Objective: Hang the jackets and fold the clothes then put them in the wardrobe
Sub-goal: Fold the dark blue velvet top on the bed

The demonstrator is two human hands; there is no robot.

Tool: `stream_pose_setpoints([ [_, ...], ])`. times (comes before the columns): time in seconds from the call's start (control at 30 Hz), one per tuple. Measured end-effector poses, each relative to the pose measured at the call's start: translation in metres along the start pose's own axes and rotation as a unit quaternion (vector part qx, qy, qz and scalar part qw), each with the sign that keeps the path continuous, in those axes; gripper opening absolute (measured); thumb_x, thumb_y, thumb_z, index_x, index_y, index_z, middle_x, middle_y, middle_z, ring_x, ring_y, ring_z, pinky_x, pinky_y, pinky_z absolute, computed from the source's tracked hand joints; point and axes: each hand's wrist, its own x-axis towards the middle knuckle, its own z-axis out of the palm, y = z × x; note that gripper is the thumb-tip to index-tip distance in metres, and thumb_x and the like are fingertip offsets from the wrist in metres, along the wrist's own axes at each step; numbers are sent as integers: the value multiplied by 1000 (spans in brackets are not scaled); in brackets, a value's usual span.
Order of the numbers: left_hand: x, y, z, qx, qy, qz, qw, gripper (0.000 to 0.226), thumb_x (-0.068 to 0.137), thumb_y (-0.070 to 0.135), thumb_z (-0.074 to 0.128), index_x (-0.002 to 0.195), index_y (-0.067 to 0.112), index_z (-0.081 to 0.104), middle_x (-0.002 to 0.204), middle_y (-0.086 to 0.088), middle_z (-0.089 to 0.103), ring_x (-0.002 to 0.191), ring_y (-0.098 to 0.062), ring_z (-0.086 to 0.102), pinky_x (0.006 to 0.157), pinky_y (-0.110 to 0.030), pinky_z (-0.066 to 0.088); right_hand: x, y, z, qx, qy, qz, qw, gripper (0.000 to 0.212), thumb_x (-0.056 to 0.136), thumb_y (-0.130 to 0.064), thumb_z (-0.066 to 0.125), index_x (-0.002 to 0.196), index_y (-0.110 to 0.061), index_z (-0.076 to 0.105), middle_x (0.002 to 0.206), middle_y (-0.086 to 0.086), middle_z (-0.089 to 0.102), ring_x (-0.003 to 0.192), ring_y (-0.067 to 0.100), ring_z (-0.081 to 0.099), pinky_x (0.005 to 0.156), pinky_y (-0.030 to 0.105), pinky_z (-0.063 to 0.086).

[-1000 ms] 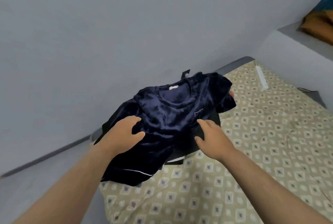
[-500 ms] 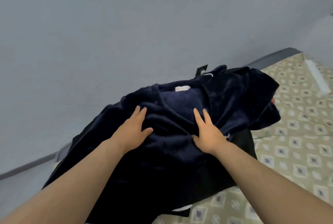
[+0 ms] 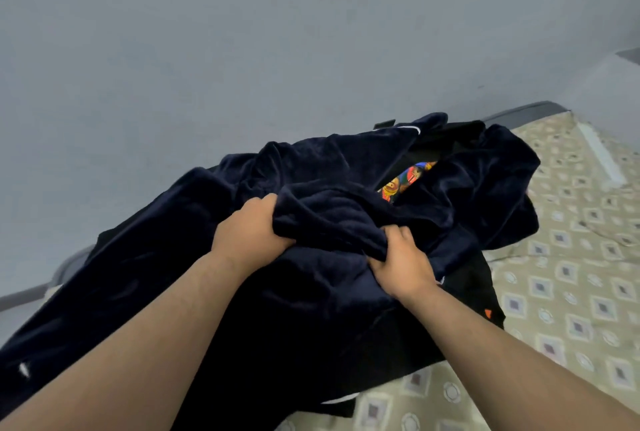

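Navy velvet garment [image 3: 311, 222] heaped on patterned bedsheet [image 3: 571, 274]. Left hand [image 3: 247, 234] and right hand [image 3: 401, 262] each grip a bunched fold atop the garment. Colourful printed cloth [image 3: 403, 182] shows in a gap beyond the hands. Black garment [image 3: 474, 292] lies beneath the navy one, at its right edge.

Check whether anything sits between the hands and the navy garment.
Nothing visible. The left hand and right hand both grip a bunched fold of the navy garment directly. It lies on a black garment on the bed; the wardrobe is out of view.
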Motion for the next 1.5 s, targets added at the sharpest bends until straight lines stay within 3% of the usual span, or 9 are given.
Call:
stream_pose_setpoints([
  [0.3,-91,-14,2,-111,-14,-7,994,43,65,64,70,98,39,57,99,14,45,95,-11,52,86,-31,49,-66,0,3,-7,20,-30,999,34,85,-39,62,111,-30,42,119,1,46,99,38,63,79,41,49],
  [0.53,-186,7,-11,-34,10,-21,999,25,67,69,62,72,47,52,93,16,44,93,-17,55,78,-32,48,-138,6,-20,9,-22,-109,994,23,88,-35,60,94,-37,37,108,-11,43,84,21,59,74,37,46],
  [0.8,-323,90,-43,-59,216,-32,974,13,82,45,54,72,37,54,98,16,43,92,-13,49,76,-30,47,-257,24,-96,-3,-16,-270,963,16,94,-51,53,109,-49,48,108,-23,56,96,3,61,81,21,47],
  [0.9,-362,127,-68,-48,280,-13,959,13,87,37,55,90,31,66,118,18,47,113,-10,45,96,-33,44,-295,30,-131,-1,13,-316,949,28,88,-66,49,114,-54,49,110,-27,59,95,-4,59,83,16,46],
  [1.03,-406,178,-120,-170,279,25,945,11,83,15,53,74,12,57,69,3,59,65,-18,54,64,-40,47,-329,32,-176,16,44,-358,933,24,96,-53,42,118,-60,51,136,-31,46,127,-5,48,104,14,35],
  [1.13,-443,213,-156,-244,245,59,937,12,76,23,53,67,18,46,67,3,41,65,-13,36,60,-32,33,-341,26,-196,-26,66,-374,925,42,104,-36,39,142,-51,42,165,-12,8,151,12,13,118,21,8],
  [1.2,-466,228,-175,-306,244,69,918,7,77,21,56,72,23,51,67,6,47,64,-10,41,61,-26,37,-353,13,-206,-46,56,-367,927,52,104,-34,42,153,-43,26,167,-5,-5,153,16,6,118,22,5],
  [1.37,-526,249,-209,-405,250,121,871,17,71,22,60,84,11,64,70,2,59,67,-11,54,65,-26,44,-385,1,-219,220,286,-313,878,85,66,-6,72,145,-26,46,143,1,32,127,31,52,98,35,43],
  [1.5,-559,245,-227,-402,261,163,862,13,87,8,57,83,16,65,76,0,61,72,-13,58,69,-29,47,-392,-21,-247,201,240,-273,909,92,78,-33,75,156,-31,26,163,-3,19,147,25,26,118,36,25],
])
